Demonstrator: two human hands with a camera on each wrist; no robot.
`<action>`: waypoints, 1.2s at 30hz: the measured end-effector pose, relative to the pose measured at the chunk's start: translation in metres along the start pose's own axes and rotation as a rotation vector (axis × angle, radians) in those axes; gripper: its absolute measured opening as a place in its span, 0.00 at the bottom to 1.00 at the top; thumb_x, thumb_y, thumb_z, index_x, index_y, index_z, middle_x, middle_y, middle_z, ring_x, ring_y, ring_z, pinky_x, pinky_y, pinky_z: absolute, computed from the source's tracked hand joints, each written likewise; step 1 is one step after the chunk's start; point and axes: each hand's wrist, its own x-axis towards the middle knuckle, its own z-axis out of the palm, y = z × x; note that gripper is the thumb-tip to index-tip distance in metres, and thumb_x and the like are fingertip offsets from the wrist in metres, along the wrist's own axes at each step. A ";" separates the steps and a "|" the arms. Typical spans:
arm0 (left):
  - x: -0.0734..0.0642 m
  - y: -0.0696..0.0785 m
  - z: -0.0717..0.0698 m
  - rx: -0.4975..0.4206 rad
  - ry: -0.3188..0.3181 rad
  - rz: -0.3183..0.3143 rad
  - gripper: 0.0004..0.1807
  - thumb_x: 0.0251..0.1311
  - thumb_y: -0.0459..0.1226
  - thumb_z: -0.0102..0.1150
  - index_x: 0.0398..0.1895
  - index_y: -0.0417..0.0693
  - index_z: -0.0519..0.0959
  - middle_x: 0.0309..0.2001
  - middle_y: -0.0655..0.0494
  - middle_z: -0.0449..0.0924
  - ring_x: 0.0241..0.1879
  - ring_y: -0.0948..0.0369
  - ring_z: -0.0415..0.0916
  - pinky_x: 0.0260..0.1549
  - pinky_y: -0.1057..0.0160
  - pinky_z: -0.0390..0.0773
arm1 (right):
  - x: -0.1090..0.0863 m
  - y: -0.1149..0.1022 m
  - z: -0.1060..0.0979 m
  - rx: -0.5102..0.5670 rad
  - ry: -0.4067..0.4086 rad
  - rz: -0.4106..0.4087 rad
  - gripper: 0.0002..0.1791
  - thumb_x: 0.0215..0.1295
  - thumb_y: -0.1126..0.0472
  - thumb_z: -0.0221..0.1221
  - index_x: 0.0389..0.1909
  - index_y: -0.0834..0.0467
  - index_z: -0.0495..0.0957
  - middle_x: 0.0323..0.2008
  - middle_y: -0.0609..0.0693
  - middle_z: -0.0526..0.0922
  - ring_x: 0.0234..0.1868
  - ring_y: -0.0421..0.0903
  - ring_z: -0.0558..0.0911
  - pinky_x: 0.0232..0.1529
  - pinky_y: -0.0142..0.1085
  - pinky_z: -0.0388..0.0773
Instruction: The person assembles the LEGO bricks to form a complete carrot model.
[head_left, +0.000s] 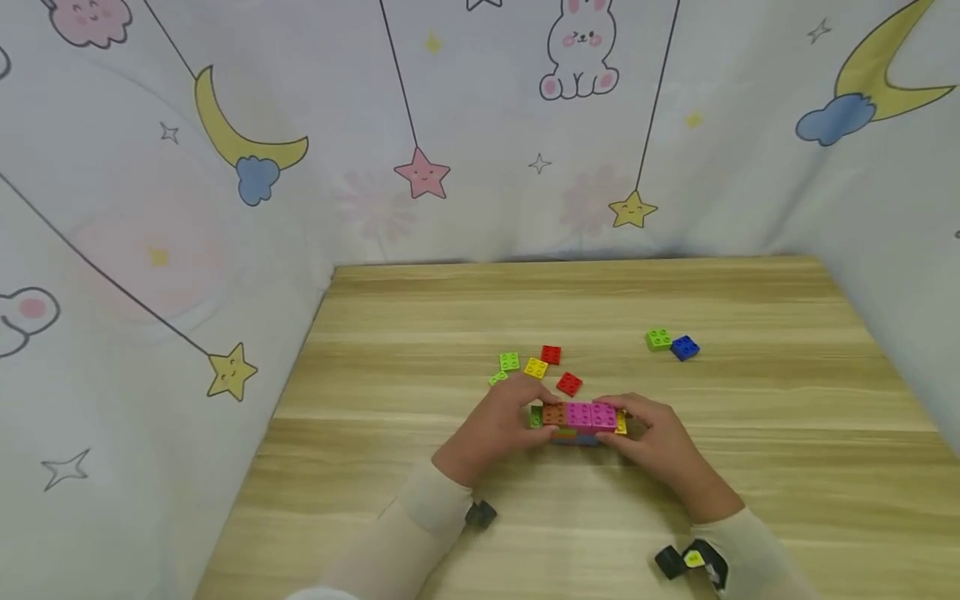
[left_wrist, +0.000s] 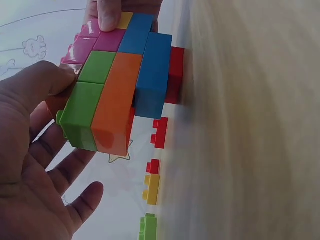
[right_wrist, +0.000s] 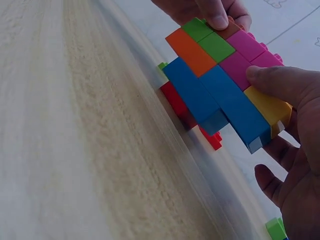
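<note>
A stacked wall of toy building bricks (head_left: 579,415) stands over the table between both hands, with brown and pink studded bricks along its top. My left hand (head_left: 498,423) pinches its left end, the thumb on the near side by the brown brick. At the other end, my right hand (head_left: 658,435) pinches it, its thumb pressing a magenta brick (right_wrist: 235,69) beside a yellow one (right_wrist: 269,110). The left wrist view shows green bricks (left_wrist: 96,66), a long orange brick (left_wrist: 116,105), blue bricks (left_wrist: 154,75) and a red brick (left_wrist: 176,75) lowest, close to the tabletop.
Beyond the wall lie loose red bricks (head_left: 569,383), a yellow brick (head_left: 536,367) and green bricks (head_left: 509,361). Farther right are another green brick (head_left: 658,339) and a blue brick (head_left: 685,348). A patterned cloth (head_left: 487,100) hangs behind the wooden table (head_left: 390,333).
</note>
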 end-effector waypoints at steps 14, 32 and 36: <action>-0.019 -0.011 0.005 -0.174 0.010 -0.169 0.22 0.60 0.41 0.76 0.58 0.56 0.84 0.55 0.66 0.84 0.58 0.66 0.78 0.60 0.59 0.76 | -0.001 -0.002 0.008 -0.022 0.021 -0.038 0.27 0.59 0.59 0.76 0.60 0.55 0.84 0.55 0.45 0.87 0.57 0.46 0.83 0.58 0.40 0.79; -0.022 -0.015 0.002 -0.254 0.033 -0.152 0.21 0.58 0.39 0.77 0.56 0.56 0.86 0.51 0.67 0.85 0.51 0.69 0.79 0.53 0.60 0.80 | 0.004 -0.001 0.014 0.023 0.030 -0.055 0.25 0.58 0.62 0.76 0.58 0.52 0.85 0.52 0.44 0.88 0.56 0.41 0.83 0.58 0.25 0.73; -0.024 -0.017 0.006 -0.228 0.032 -0.140 0.21 0.59 0.38 0.77 0.57 0.55 0.86 0.52 0.65 0.85 0.51 0.68 0.79 0.52 0.60 0.81 | 0.002 0.004 0.012 0.045 0.028 -0.060 0.26 0.60 0.63 0.74 0.61 0.55 0.83 0.54 0.45 0.87 0.56 0.41 0.82 0.58 0.26 0.73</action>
